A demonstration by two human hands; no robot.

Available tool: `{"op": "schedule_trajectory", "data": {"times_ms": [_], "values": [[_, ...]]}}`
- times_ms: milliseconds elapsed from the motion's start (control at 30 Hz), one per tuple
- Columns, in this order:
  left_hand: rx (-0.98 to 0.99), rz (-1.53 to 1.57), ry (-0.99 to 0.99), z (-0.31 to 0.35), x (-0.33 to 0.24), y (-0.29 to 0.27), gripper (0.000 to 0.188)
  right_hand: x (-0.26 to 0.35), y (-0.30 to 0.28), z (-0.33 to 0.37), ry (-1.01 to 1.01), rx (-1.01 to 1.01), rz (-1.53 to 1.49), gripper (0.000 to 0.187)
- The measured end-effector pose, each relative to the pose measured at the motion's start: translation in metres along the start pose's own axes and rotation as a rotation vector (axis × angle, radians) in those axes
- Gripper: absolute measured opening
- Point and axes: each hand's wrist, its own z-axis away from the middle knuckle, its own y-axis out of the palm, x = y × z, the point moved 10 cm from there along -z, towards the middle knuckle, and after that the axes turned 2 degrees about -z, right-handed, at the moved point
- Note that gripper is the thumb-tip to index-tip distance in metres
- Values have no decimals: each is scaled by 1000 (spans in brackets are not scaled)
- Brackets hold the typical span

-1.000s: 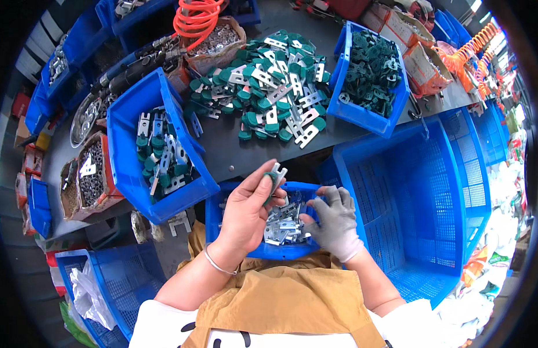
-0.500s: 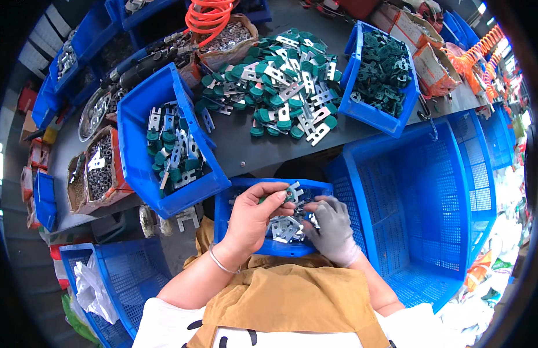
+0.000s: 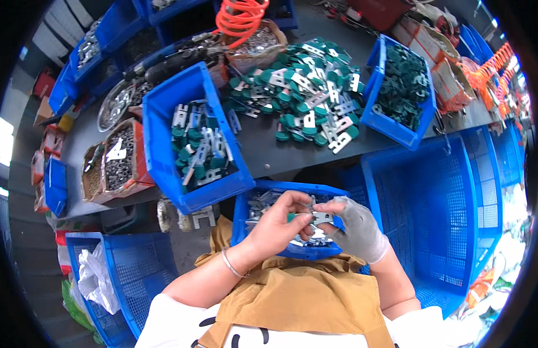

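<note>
My bare left hand [image 3: 278,225], with a bracelet at the wrist, pinches a small part with green showing between the fingers. Facing it, my right hand [image 3: 361,231] in a grey glove grips a silver slotted metal plate [image 3: 323,218] between thumb and fingers. The two pieces meet or nearly meet between my fingertips; fingers hide how they join. Both hands are above a blue bin [image 3: 241,216] at my lap, which holds loose silver metal plates [image 3: 258,203].
On the bench lies a heap of green-and-silver clips [image 3: 315,87]. It sits between a blue bin [image 3: 245,184] of similar clips and a blue bin [image 3: 412,142] of dark green pieces. A large blue crate [image 3: 422,209] stands right; boxes of small hardware [image 3: 119,165] are left.
My right hand has risen from the lap bin with a metal plate and come up to my left hand. The whole view has shifted, so the bench things appear further right and lower.
</note>
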Motion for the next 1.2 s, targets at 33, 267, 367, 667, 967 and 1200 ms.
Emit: {"op": "schedule_trajectory", "data": {"times_ms": [33,267,367,667,967,1200], "values": [[42,38,-2,0,0,4,34,4,3,0,-43,27,-3,41],[-308,-782,595,41,-86,-7,31,31,6,-12,-282,-84,50,49],[-1056,-1579,855,87,-177,-56,21,30,-27,-5,-171,-340,43,57],[-852,-1485,973,39,-193,-29,19,18,-10,-8,-128,-194,51,40],[-667,-1662,393,-105,-140,-41,8,30,-33,-23,-201,-263,173,23],[-941,-1654,584,-41,-212,-33,13,-25,-163,-20,89,-762,879,10]]}}
